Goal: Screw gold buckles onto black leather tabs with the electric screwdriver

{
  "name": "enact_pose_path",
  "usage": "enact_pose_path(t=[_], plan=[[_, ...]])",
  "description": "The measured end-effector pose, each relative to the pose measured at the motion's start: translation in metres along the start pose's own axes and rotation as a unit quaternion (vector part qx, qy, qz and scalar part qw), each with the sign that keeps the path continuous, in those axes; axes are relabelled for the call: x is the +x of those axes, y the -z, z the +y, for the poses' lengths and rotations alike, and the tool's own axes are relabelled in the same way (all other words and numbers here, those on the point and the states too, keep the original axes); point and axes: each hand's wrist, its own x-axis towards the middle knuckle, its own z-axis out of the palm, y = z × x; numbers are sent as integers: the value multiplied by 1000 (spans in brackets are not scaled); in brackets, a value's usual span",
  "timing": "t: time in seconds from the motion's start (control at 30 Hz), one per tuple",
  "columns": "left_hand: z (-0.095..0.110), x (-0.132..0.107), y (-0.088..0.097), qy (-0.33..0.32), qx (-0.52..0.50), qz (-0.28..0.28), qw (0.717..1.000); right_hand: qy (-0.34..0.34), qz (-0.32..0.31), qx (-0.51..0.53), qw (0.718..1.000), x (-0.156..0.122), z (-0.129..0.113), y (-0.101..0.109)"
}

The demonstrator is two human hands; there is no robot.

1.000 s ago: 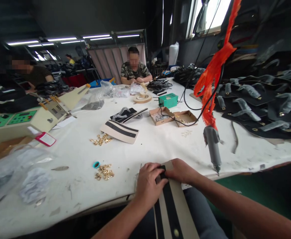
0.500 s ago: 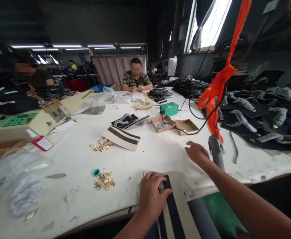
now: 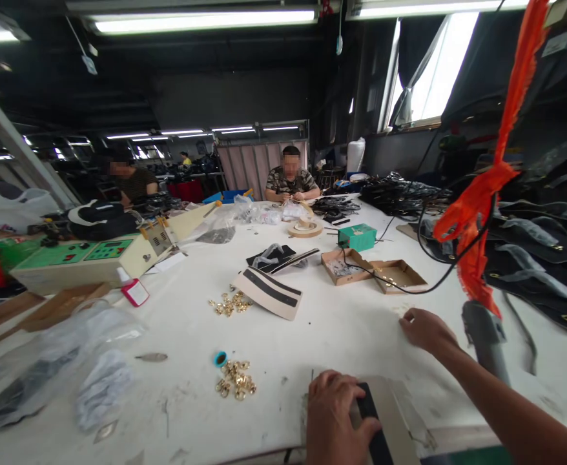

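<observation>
My left hand (image 3: 338,416) grips the near-edge end of a beige panel (image 3: 396,413) with black strips, its thumb and fingers on the dark strip. My right hand (image 3: 426,330) rests low over the table to the right, fingers curled together beside some tiny pale bits. What is in those fingers, if anything, is too small to see. A grey hand tool (image 3: 484,332) hangs by an orange cloth strip (image 3: 477,226) just right of that hand. Loose gold metal fittings (image 3: 236,380) lie left of my left hand, by a small blue-rimmed cup (image 3: 220,359).
A similar striped panel (image 3: 270,294) lies mid-table beside more gold fittings (image 3: 230,303). Beyond stand two shallow cardboard trays (image 3: 400,276), a green box (image 3: 357,236) and tape rolls (image 3: 305,228). A black cable (image 3: 451,271) loops at right. A co-worker (image 3: 292,177) sits opposite.
My view has tilted up and turned left, so everything appears lower and farther right. My left hand stays on the panel; my right hand stays near the same table spot.
</observation>
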Motion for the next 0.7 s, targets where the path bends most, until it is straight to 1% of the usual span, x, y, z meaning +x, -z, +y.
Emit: enact_pose_path(t=[0.17,0.27,0.37,0.53,0.7], plan=[[-2,-1,-2,4,7,-9,1000,16,-70,58,996,-17,0,-6],[-1,-2,-2,3,7,-3,1000,19,-87,78,993,-23,2,-9],[0,-3,-2,6,-2,6,1000,32,-76,69,994,-21,2,-7],[4,-5,-2,1,-5,22,1000,85,-19,15,996,-14,-2,-4],[4,-6,-4,-2,6,27,1000,112,14,-29,993,-24,-8,-1]])
